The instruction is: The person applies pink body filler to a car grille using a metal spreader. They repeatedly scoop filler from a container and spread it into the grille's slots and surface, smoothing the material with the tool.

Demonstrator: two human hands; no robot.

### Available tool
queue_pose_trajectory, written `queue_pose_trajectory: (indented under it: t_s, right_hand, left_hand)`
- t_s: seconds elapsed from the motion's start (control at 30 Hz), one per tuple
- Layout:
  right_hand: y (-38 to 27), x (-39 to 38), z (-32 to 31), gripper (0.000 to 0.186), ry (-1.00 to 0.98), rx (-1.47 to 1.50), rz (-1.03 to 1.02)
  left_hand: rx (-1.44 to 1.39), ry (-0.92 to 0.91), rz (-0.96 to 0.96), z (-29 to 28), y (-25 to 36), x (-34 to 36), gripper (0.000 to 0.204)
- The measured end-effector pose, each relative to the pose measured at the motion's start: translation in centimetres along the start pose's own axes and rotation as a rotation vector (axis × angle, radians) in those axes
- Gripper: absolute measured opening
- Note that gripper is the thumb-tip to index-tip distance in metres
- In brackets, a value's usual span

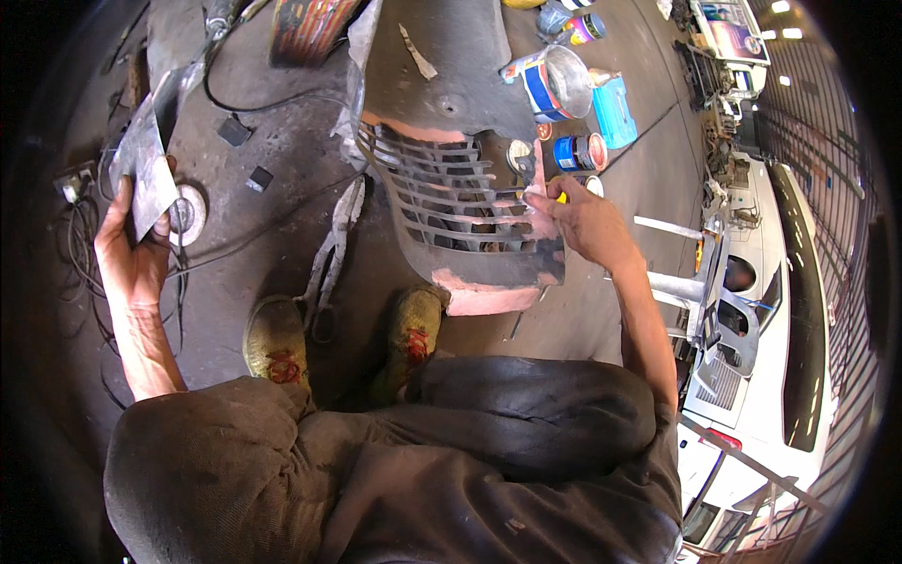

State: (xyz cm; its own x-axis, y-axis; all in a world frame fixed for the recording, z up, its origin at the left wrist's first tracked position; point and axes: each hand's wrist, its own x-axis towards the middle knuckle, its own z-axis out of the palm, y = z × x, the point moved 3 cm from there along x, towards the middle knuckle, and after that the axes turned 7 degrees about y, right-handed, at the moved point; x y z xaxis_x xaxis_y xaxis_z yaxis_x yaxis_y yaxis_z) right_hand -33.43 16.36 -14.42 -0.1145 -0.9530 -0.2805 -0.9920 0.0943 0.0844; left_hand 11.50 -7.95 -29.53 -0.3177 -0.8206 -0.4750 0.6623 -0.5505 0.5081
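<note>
My left hand [134, 260] grips a thin grey metal sheet [144, 164] by its lower end, raised above the floor at the left. At the right edge of a dark car bumper with a slatted grille [442, 193], my right hand [594, 224] is closed, its fingertips against pink filler [539, 211] smeared there. What it pinches is hidden, though a bit of yellow shows by the fingers. More pink filler covers the bumper's near corner [484, 294]. A pale, pointed sliver [418, 54] lies on the bumper's upper face.
Beyond my right hand stand a large open tin [561, 83], a smaller blue-labelled tin [580, 152] and a light blue container [614, 115]. Cables, a round disc [188, 215], dark blocks [260, 179] and long-handled pliers [334, 244] lie left of the bumper. White vehicles [761, 376] stand far right.
</note>
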Motion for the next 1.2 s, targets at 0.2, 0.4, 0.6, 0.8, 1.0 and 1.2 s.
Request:
queue_pose_trajectory:
  t_s: [0.2, 0.4, 0.6, 0.8, 1.0, 1.2]
  right_hand:
    - [0.5, -0.8, 0.8, 0.049, -0.002, 0.049, 0.109]
    - [1.1, -0.4, 1.5, 0.047, 0.028, 0.058, 0.029]
    - [2.3, 0.3, 2.6, 0.051, 0.006, -0.050, 0.001]
    - [2.7, -0.3, 1.9, 0.058, -0.036, 0.250, 0.099]
    - [2.9, -0.4, 2.6, 0.058, -0.085, 0.239, 0.030]
    - [3.9, -0.4, 3.0, 0.055, -0.050, 0.380, 0.101]
  left_hand:
    - [-0.014, 0.025, -0.047, 0.2, -0.5, 0.7, 0.041]
    - [0.022, 0.040, -0.047, 0.0, -0.8, 1.5, 0.040]
    - [0.000, -0.047, -0.079, -0.6, -1.1, 2.4, 0.042]
    - [0.025, 0.020, -0.059, -0.5, -1.3, 2.4, 0.042]
    - [0.070, 0.030, -0.064, -1.2, -1.2, 2.9, 0.041]
    - [0.084, 0.051, -0.053, -1.3, -1.2, 2.9, 0.042]
